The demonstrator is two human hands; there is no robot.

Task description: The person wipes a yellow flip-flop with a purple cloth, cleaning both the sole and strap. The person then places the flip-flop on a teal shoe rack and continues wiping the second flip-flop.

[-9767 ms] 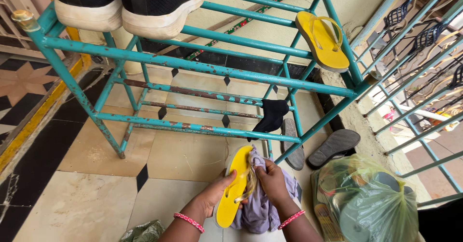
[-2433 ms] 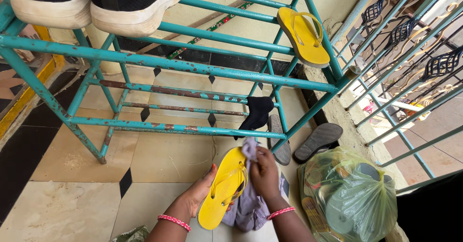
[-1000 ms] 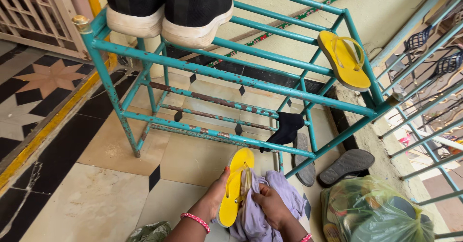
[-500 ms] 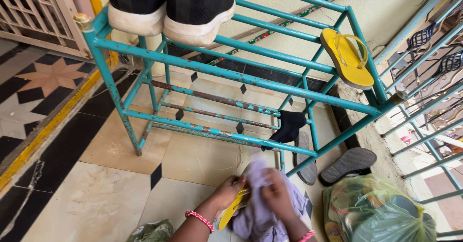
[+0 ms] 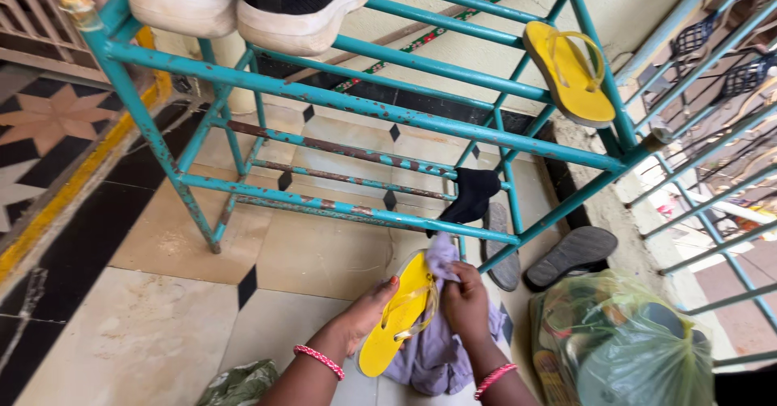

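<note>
Both hands grip: left hand (image 5: 368, 309) holds the yellow flip-flop (image 5: 396, 315), toe toward one o'clock; right hand (image 5: 468, 301) clutches lilac cloth (image 5: 433, 357).

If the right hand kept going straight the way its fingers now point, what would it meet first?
Probably the lowest front bar of the teal rack, just beyond the lilac cloth that the right hand presses on the yellow sandal. The black sock hangs there; depth is unclear.

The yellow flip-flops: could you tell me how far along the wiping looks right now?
One yellow flip-flop already sits on the top tier of the teal rack. Its mate is in hand: the left hand holds its edge while the right hand presses a lilac cloth against the straps. Two grey sandals lie on the floor beside the rack, untouched.
</note>
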